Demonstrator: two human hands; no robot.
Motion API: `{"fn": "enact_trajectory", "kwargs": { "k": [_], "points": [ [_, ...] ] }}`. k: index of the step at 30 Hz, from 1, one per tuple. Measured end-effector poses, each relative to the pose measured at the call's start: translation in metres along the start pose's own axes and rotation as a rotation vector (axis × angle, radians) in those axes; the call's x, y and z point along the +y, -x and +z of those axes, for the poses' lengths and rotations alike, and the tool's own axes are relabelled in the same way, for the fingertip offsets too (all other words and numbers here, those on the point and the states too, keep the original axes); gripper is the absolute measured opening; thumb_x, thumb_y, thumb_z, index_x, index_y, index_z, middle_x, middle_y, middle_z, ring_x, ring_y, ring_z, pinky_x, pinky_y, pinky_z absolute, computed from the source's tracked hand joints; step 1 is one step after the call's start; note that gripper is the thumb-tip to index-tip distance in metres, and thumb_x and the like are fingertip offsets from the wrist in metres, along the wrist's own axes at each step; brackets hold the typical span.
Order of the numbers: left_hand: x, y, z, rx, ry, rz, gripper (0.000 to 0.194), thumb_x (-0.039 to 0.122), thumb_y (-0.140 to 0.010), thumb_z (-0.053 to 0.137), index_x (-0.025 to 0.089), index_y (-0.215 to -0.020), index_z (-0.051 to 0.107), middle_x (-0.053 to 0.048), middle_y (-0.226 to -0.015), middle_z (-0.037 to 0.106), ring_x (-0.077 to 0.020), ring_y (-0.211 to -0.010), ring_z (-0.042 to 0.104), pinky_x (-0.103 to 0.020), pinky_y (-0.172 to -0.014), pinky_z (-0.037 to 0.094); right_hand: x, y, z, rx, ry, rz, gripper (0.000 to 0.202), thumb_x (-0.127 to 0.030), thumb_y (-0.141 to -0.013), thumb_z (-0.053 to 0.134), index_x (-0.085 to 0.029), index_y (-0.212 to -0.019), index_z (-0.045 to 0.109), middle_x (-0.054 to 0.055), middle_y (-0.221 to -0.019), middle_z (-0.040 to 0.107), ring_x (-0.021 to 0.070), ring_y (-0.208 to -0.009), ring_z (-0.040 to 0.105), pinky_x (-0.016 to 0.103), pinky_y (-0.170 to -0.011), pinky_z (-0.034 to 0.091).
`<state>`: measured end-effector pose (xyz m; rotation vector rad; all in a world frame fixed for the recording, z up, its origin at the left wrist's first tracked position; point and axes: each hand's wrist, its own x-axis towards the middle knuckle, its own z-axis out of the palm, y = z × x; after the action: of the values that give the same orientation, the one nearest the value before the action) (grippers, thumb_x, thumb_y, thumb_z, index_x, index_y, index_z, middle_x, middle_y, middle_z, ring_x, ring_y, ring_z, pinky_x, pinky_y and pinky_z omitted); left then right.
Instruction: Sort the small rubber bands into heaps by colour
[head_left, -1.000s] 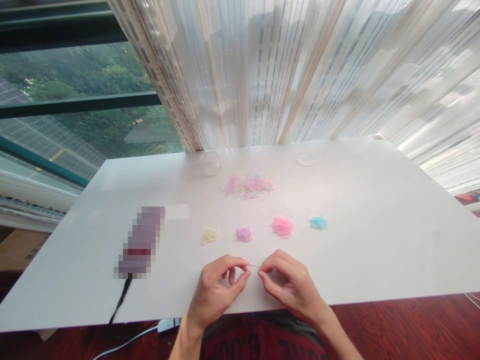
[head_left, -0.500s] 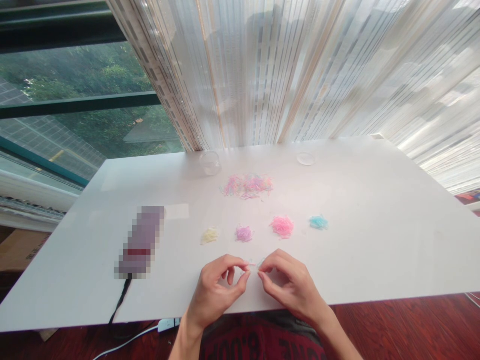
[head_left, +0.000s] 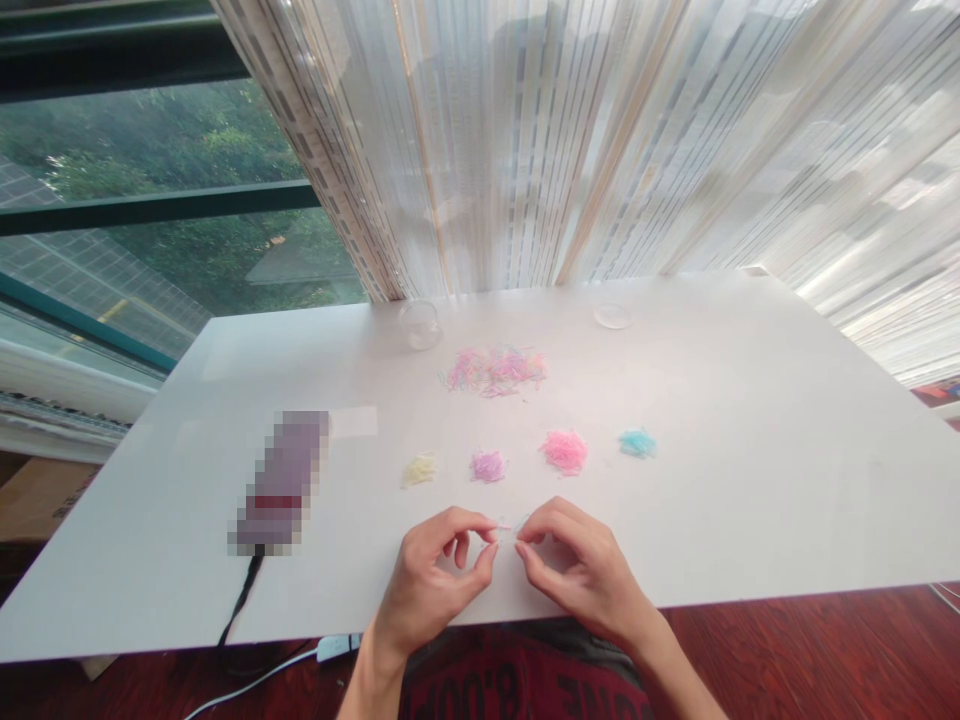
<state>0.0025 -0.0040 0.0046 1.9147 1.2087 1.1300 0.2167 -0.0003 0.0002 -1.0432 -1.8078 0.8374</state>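
Observation:
My left hand (head_left: 442, 570) and my right hand (head_left: 581, 565) face each other near the table's front edge, a small gap between their fingertips. Each has thumb and finger pinched together; what they hold is too small to make out. A few thin pink and bluish pieces (head_left: 505, 527) lie by the fingertips. Beyond the hands sit four separate small piles: yellow (head_left: 419, 470), purple (head_left: 488, 466), pink (head_left: 565, 452) and blue (head_left: 637, 443). Farther back is a larger mixed-colour pile (head_left: 499, 370) of the same thin pieces.
A clear round container (head_left: 421, 328) and a clear lid (head_left: 613, 316) stand at the back of the white table (head_left: 750, 450). On the left lies a blurred purple object (head_left: 289, 480) with a black strap (head_left: 241, 602), beside a pale flat rectangle (head_left: 354, 422).
Both hands keep nearly the same place and pinched pose. The fingertips of my left hand have shifted very slightly; the piles have not moved.

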Motion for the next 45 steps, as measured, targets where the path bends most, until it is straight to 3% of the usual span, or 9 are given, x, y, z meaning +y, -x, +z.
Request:
{"fn": "enact_trajectory", "kwargs": {
  "k": [13, 29, 45],
  "points": [
    [0.0013, -0.0007, -0.0005, 0.009, -0.02, 0.003, 0.025, 0.005, -0.086, 0.071, 0.025, -0.102, 0.072, 0.005, -0.081, 0.074, -0.0089, -0.058, 0.053, -0.019, -0.058, 0.048, 0.0019, 0.0002, 0.0003, 0.008, 0.002, -0.013, 0.013, -0.01, -0.092, 0.067, -0.023, -0.092, 0.067, 0.001, -0.082, 0.069, 0.0149, -0.073, 0.065, 0.024, -0.069, 0.052],
    [-0.0015, 0.0007, -0.0003, -0.044, 0.003, -0.014, 0.021, 0.008, -0.087, 0.072, 0.023, -0.102, 0.072, 0.001, -0.088, 0.076, -0.0098, -0.06, 0.055, -0.021, -0.059, 0.049, 0.0021, 0.0005, 0.0001, -0.004, 0.001, -0.016, 0.012, -0.01, -0.093, 0.067, -0.022, -0.091, 0.068, 0.001, -0.081, 0.069, 0.0146, -0.074, 0.065, 0.024, -0.069, 0.051],
    [-0.0013, -0.0022, 0.0004, -0.031, 0.011, -0.008, 0.011, 0.011, -0.092, 0.071, 0.021, -0.093, 0.073, -0.001, -0.082, 0.075, -0.0107, -0.06, 0.056, -0.021, -0.058, 0.049, 0.0011, -0.0003, -0.0003, -0.017, 0.009, -0.012, 0.011, -0.013, -0.096, 0.067, -0.022, -0.093, 0.07, 0.001, -0.083, 0.072, 0.0152, -0.075, 0.067, 0.025, -0.071, 0.053]
  ]
}}
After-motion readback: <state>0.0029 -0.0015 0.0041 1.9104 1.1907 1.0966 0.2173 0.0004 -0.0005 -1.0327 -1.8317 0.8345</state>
